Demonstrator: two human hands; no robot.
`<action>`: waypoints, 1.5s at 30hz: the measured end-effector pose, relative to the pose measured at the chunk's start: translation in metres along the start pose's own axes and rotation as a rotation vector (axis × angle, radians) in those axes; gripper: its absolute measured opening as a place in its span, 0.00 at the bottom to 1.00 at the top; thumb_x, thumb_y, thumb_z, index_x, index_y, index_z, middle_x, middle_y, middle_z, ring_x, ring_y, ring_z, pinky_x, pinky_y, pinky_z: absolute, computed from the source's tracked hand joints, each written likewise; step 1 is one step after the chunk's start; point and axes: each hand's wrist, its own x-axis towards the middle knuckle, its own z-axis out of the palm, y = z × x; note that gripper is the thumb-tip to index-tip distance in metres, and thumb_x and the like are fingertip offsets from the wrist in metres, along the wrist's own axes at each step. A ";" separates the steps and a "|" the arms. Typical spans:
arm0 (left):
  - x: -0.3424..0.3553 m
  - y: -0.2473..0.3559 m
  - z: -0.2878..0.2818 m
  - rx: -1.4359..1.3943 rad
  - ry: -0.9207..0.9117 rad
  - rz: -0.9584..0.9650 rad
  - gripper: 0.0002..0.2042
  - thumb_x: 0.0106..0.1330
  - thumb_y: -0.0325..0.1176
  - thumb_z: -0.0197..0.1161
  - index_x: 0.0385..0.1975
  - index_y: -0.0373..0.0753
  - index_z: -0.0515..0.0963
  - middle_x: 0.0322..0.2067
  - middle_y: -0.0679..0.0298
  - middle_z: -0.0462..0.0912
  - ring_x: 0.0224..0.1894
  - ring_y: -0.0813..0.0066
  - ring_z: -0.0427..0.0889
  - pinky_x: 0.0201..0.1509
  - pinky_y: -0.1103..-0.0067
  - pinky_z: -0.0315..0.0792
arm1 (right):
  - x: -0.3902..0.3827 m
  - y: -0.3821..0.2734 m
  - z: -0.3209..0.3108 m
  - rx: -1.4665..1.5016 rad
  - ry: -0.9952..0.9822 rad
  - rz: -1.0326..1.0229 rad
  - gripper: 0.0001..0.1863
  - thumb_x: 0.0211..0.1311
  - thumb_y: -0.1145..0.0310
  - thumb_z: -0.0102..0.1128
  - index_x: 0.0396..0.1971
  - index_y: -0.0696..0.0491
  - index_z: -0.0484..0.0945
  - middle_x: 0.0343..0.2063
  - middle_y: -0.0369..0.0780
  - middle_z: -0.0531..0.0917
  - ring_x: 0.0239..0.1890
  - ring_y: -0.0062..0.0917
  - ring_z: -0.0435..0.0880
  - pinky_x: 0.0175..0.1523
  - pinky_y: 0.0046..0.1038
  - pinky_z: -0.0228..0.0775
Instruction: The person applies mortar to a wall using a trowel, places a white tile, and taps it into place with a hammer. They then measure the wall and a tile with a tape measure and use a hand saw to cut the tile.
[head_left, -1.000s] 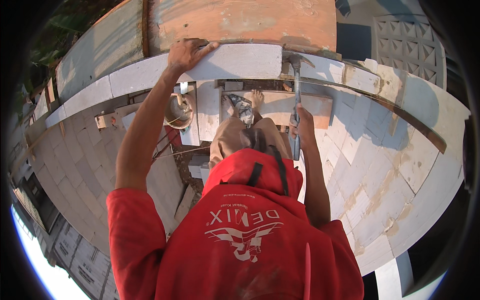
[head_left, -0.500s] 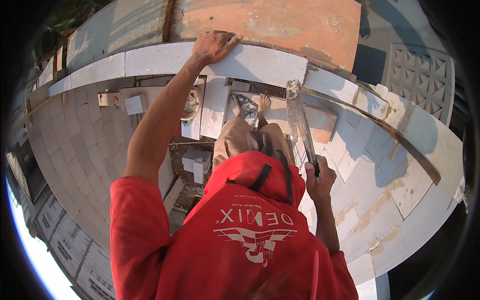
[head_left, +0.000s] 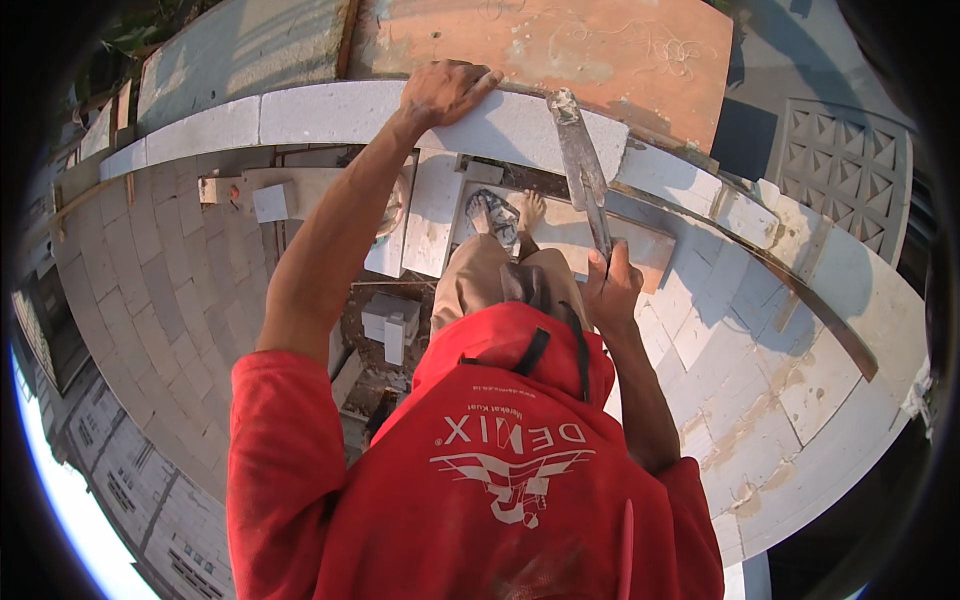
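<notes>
My left hand (head_left: 447,95) rests on a long white block (head_left: 330,112) on top of the wall, its fingers curled over the far edge. My right hand (head_left: 612,287) is closed round the handle of a long, flat-bladed tool (head_left: 580,160) caked with grey mortar. The blade points away from me, its tip in front of the block's face near the right end. My fingers hide most of the handle. To the right, a lower course of white blocks (head_left: 672,178) continues the wall.
Beyond the wall lies an orange-brown board (head_left: 560,40) with tangled string. My bare feet (head_left: 530,212) stand on planking (head_left: 640,240). A bucket (head_left: 392,208) sits partly behind my left arm; block offcuts (head_left: 390,322) lie below. White block walls (head_left: 740,330) rise on both sides.
The tool has swung up and away from me, its tip now near the wall's top block. My right hand has moved forward and slightly left; the left hand stays on the block.
</notes>
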 end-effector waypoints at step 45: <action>-0.048 -0.119 -0.036 0.023 0.353 -0.300 0.23 0.75 0.52 0.45 0.43 0.46 0.87 0.48 0.62 0.87 0.59 0.65 0.77 0.70 0.62 0.55 | 0.082 -0.113 0.094 -0.165 -0.160 -0.152 0.16 0.76 0.60 0.50 0.37 0.61 0.72 0.26 0.54 0.80 0.31 0.55 0.80 0.36 0.47 0.69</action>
